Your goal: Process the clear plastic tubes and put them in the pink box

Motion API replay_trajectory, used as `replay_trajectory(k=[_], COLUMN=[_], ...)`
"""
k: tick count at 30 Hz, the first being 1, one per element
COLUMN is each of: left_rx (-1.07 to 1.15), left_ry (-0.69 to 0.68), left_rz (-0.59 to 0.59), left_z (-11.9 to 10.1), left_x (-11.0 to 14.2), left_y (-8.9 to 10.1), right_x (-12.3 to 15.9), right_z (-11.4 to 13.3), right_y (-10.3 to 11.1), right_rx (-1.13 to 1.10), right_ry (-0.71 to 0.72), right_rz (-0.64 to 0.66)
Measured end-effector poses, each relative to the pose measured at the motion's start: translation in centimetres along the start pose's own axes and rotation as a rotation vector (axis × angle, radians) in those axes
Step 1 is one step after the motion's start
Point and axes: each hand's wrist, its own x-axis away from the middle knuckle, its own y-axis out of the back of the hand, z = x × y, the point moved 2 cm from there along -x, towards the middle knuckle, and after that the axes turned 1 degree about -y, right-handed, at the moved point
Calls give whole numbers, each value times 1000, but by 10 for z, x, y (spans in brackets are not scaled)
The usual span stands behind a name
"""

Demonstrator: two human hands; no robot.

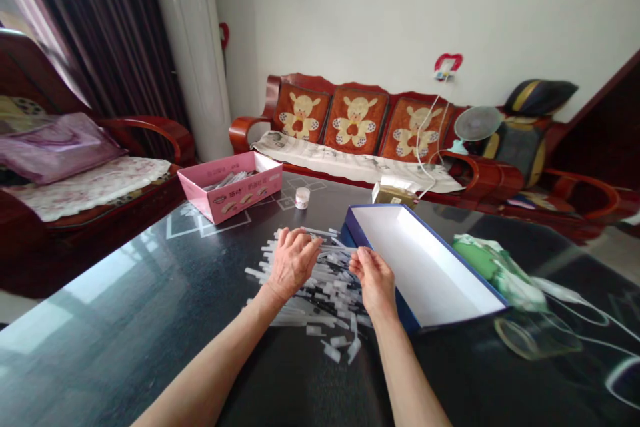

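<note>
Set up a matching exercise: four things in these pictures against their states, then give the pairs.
Things:
1. left hand
2. right hand
3. pink box
4. blue box

States:
A. Open, white inside, right of the sticks
B. Farthest from the hands, more sticks inside
C. Lying on the sticks
D. Pinching sticks beside the open box

Pairs: 1-C, 2-D, 3-B, 4-A
</note>
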Motion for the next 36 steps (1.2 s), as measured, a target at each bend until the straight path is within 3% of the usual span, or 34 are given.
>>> replay_trajectory(k=[10,17,36], left_rx=[-42,-24,-65], left_ry=[-24,-50,-34], left_rz=[-53,-33,1], left_z=[2,0,0], left_x=[3,3,4], left_y=[-4,-5,-5], right_x=[2,5,6], right_z=[0,2,3], right_y=[3,7,7], right_rx=[436,535,554], right_ry=[347,498,475], right_rz=[1,-3,19])
